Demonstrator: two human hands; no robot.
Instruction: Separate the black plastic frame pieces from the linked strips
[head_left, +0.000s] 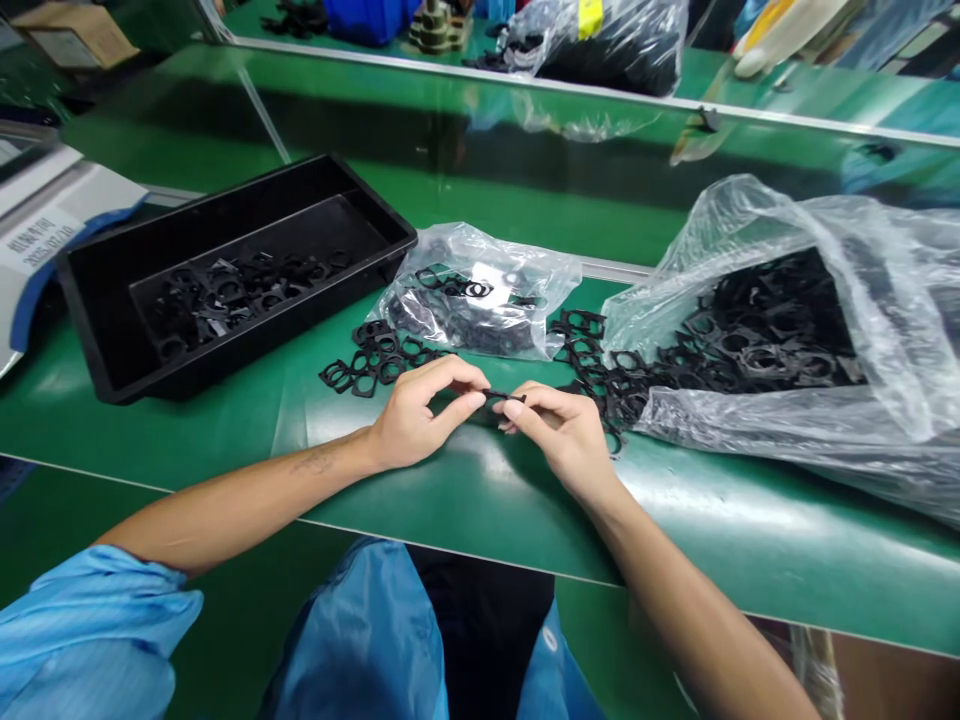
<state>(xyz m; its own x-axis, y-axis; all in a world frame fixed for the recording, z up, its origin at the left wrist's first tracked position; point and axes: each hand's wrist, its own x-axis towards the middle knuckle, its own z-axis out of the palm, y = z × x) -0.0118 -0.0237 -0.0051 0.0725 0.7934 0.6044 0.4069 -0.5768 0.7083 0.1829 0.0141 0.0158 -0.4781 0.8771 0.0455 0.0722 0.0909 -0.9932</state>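
Between my two hands, just above the green tabletop, is a small thin black part [498, 395], seen nearly edge-on. My left hand [424, 412] pinches its left end between thumb and fingers. At its right end, my right hand [559, 425] grips it the same way, partly covering it. Loose black ring-shaped parts [375, 358] lie beyond my left hand. More black ring parts [592, 365] are spread beyond my right hand, reaching to the mouth of a large clear plastic bag [750, 415] full of them.
A black tray [300, 330] holding black parts stands at the left. Behind my hands lies a smaller clear bag [480, 325] of rings. A white and blue device [67, 230] is at the far left. A clear partition with a metal rail [450, 70] runs along the back.
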